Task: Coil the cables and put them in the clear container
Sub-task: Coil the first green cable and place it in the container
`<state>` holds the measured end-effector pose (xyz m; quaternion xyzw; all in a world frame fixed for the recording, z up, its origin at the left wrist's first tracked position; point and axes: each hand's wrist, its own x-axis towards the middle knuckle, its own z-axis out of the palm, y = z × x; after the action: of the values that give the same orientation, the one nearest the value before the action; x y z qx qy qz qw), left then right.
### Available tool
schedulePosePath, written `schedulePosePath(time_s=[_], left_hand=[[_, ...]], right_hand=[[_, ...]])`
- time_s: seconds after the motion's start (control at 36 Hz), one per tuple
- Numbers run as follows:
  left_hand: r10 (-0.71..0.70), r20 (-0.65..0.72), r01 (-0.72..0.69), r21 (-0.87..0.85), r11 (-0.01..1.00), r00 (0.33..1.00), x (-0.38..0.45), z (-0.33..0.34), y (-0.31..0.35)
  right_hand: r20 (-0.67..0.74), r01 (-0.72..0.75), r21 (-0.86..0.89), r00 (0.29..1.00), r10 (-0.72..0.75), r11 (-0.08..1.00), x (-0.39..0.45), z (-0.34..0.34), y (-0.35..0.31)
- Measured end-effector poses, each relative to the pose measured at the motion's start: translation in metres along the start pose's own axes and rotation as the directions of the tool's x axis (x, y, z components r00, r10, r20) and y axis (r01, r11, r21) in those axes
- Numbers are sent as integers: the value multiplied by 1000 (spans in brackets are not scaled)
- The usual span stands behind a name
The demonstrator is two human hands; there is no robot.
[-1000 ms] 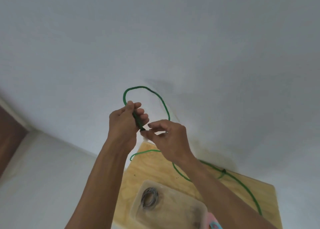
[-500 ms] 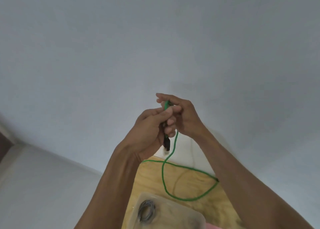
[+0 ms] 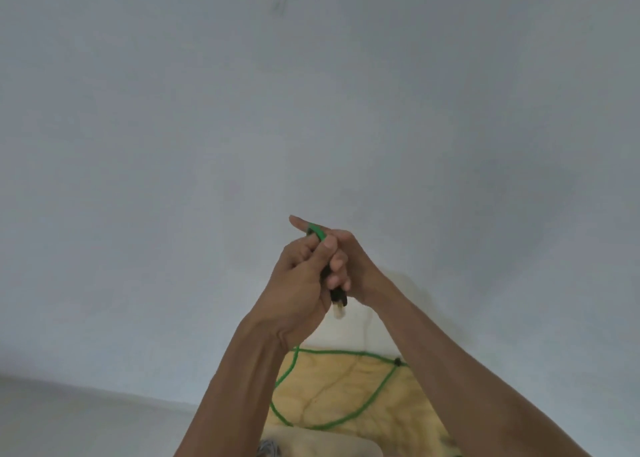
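1. two bare forearms, no sleeves in view anywhere along them.
2. left hand (image 3: 298,283) bare: no glove, ring or watch visible at the wrist below it.
3. right hand (image 3: 353,266) bare too, largely hidden behind the left hand.
4. short, plain fingernails (image 3: 329,244), unpainted.
5. faint tendon lines at the left wrist.

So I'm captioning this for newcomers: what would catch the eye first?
Both hands, left hand and right hand, clasped mid-frame around a green cable, its plug poking out below. The rest of the cable loops loosely on the wooden table underneath, before a bare pale wall.
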<state>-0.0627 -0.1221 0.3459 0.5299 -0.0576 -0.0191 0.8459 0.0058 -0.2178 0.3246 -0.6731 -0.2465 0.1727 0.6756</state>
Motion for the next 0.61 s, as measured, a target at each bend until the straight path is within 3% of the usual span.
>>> schedulePosePath(time_s=[0.03, 0.14, 0.25, 0.39, 0.61], left_hand=[[18, -14, -19, -33, 999, 1000, 3, 2, 0], [88, -30, -89, -50, 995, 996, 16, -1, 9], [136, -69, -137, -12, 990, 988, 31, -10, 20], [210, -109, -184, 213, 960, 972, 47, -17, 22], [247, -122, -212, 245, 946, 961, 53, -14, 12]], right_hand=[[22, -15, 46, 1000, 14, 999, 0, 1, 3], [-124, -26, 5, 992, 26, 1000, -3, 3, 19], [-226, -47, -160, 974, 10, 986, -16, 6, 27], [-250, -12, -190, 968, -36, 982, -25, 11, 26], [-422, -30, -87, 907, -10, 996, -22, 14, 22]])
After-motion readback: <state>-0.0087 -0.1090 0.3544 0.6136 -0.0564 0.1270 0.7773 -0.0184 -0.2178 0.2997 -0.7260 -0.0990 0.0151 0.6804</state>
